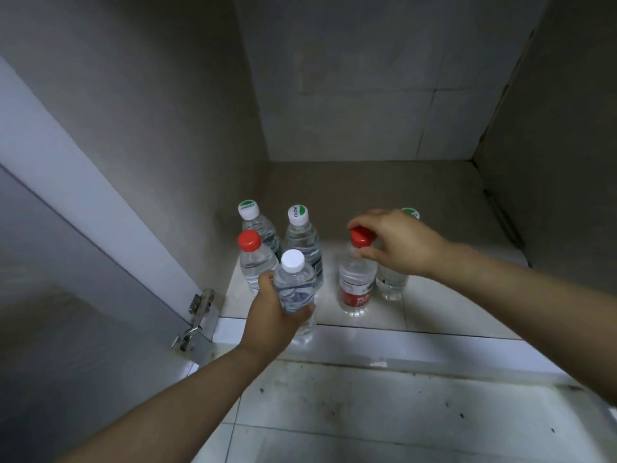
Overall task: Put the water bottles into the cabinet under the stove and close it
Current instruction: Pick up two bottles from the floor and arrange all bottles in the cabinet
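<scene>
Water bottles stand in a loose cluster on the tiled floor of the cabinet (417, 312), near the middle of the frame and close to its front edge; six can be counted. At the back left of the cluster is a bottle with a green-and-white cap (248, 210), and just to its right another of the same kind (298, 215); in front of the first stands a red-capped bottle (249, 240), touching or nearly touching its neighbours. The left hand (277, 315), reaching up from the lower left of the frame, is wrapped around the body of a white-capped bottle (293, 260), fingers closed on the clear plastic; this bottle sits at the cabinet's front lip, and whether its base rests on the tile cannot be told. To the right, the right hand (397, 242) comes in from the right edge and pinches the cap of a red-labelled bottle (355, 289), thumb below and fingers over the top of the red cap; that bottle stands upright on the tile. Just behind and to the right of it stands a sixth bottle (392, 282), largely hidden by the right hand, only its lower body and a sliver of green-and-white cap showing. The cabinet door (66, 295) stands open at the left of the frame, its metal hinge (197, 312) visible at the lower left corner of the opening; the grey back wall fills the upper frame.
</scene>
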Action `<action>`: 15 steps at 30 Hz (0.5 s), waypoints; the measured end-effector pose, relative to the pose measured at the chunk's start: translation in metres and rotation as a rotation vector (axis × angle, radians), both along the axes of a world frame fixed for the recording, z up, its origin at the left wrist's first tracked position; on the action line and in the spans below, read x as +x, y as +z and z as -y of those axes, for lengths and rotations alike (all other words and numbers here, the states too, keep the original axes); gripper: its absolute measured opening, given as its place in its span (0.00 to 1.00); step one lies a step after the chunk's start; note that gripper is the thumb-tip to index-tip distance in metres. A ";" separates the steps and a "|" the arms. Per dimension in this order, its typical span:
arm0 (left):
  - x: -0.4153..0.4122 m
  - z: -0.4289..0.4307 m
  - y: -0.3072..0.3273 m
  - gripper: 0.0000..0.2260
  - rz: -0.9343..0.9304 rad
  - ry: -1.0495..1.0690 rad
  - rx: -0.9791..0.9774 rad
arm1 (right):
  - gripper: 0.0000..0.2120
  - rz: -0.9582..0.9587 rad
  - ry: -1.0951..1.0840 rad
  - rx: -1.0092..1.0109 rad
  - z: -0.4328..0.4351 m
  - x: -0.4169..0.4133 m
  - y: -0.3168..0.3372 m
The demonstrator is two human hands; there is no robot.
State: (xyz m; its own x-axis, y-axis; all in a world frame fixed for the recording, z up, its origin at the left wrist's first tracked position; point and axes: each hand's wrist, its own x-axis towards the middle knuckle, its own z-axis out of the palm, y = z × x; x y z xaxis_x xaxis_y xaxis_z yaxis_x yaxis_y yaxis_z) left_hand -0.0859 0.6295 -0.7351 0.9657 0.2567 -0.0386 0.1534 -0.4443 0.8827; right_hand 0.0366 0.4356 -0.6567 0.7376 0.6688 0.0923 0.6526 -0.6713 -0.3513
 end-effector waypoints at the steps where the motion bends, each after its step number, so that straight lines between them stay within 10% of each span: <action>1: -0.001 -0.001 0.005 0.28 -0.003 0.006 0.025 | 0.20 -0.007 -0.022 -0.002 0.000 0.000 0.000; 15: 0.008 0.004 0.021 0.31 0.019 -0.023 0.109 | 0.20 -0.015 -0.090 0.090 -0.028 0.020 -0.008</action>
State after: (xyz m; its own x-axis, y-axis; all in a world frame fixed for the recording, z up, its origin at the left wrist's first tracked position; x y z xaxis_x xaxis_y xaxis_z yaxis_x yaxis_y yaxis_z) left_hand -0.0777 0.6254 -0.7143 0.9717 0.2363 0.0068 0.1257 -0.5408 0.8317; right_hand 0.0570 0.4637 -0.6650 0.7963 0.5890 0.1374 0.5851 -0.6925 -0.4221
